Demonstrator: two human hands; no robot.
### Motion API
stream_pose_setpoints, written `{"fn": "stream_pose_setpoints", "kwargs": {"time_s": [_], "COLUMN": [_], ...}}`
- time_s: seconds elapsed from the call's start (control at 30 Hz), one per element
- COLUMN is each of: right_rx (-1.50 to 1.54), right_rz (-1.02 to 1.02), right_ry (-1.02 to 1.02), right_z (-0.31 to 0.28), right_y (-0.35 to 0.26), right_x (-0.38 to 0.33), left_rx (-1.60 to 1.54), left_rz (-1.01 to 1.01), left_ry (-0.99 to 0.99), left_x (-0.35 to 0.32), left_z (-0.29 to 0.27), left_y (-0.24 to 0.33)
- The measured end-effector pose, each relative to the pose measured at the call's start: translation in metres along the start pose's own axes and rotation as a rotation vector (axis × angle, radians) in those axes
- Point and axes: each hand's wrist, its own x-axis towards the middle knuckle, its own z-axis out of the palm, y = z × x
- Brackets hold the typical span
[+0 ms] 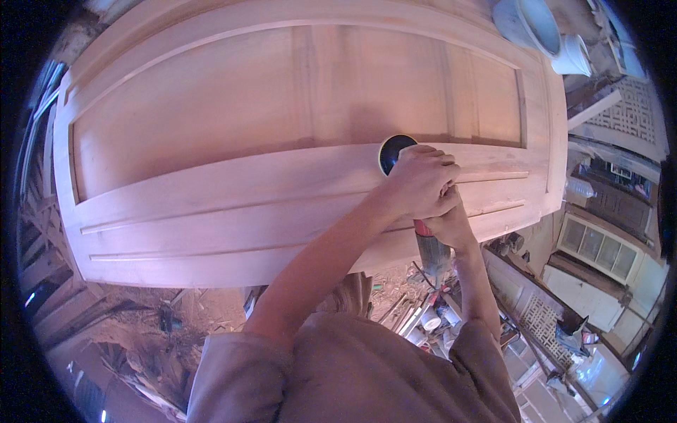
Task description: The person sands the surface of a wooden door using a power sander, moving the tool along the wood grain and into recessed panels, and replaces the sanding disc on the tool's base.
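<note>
A handheld disc sander (432, 252), with a red and dark grey body, is held in both my hands. My left hand (421, 176) is closed over its front end, just behind the round black pad (396, 152) with a yellowish rim. Behind that, my right hand (451, 221) wraps the body, its fingers partly hidden. The pad lies at the inner edge of a rail on a large pale wooden panel door (211, 194). Long grooves run along the door's near side, and a broad recessed panel (211, 106) fills its middle.
A large pale bucket (529, 25) and a smaller white tub (572, 56) stand at the far right corner. Wood shavings (204, 310) and scrap cover the floor below. At right are a white paned frame (599, 243) and a lattice panel (546, 328).
</note>
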Motion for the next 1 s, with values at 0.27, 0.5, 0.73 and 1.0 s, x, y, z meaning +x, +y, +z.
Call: {"fn": "stream_pose_setpoints", "kwargs": {"time_s": [0.27, 0.5, 0.73, 1.0], "right_rx": [-0.047, -0.045, -0.138, -0.16], "right_rz": [-0.124, -0.11, -0.181, -0.158], "right_ry": [0.007, -0.033, -0.052, -0.066], "right_z": [0.047, 0.096, 0.144, 0.197], "right_y": [-0.017, -0.05, -0.061, -0.087], "right_x": [0.01, 0.013, 0.019, 0.023], "left_rx": [0.023, -0.027, -0.012, 0.005], "left_rz": [-0.04, -0.084, -0.08, -0.096], "left_ry": [0.023, 0.013, 0.078, 0.113], "left_x": [-0.033, -0.065, -0.097, -0.133], "left_z": [-0.047, -0.088, -0.131, -0.178], "left_y": [-0.009, -0.017, -0.026, -0.034]}}
